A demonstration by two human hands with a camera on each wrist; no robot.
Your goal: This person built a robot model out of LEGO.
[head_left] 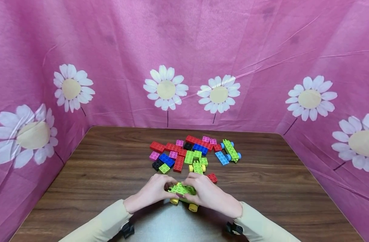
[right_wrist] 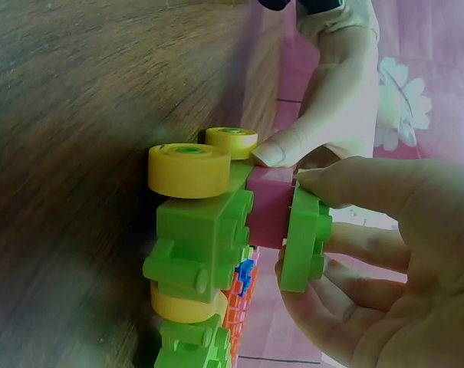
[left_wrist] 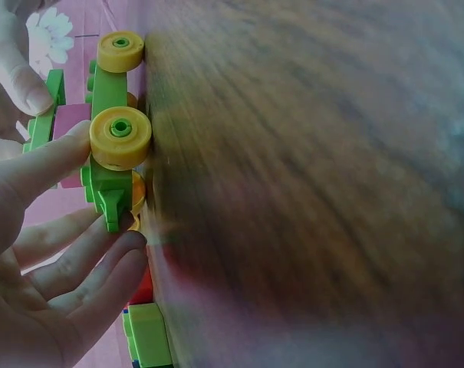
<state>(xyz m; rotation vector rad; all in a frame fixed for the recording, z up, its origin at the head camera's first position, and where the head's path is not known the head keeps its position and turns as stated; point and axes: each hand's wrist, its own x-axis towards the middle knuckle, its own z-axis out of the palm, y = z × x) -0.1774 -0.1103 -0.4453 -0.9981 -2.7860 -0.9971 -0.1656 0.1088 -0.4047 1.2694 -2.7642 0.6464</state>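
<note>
A green toy car base (right_wrist: 189,238) with yellow wheels stands on the table in front of me. On top of it sits a pink brick (right_wrist: 270,207), and a green brick (right_wrist: 301,257) lies over the pink one. My left hand (head_left: 152,189) holds the car base from the left, thumb along the side by the pink brick and fingers near the hitch end in the left wrist view. From the other side, my right hand (head_left: 210,191) pinches the green brick between thumb and fingers. Both hands partly cover the car in the head view.
Just beyond my hands stands a second green car base (head_left: 198,167) with yellow wheels. Red, blue, pink, black and green bricks spread behind it, with a red brick (head_left: 212,178) nearer. At right are a light blue brick (head_left: 222,158) and a blue-wheeled green base (head_left: 231,151).
</note>
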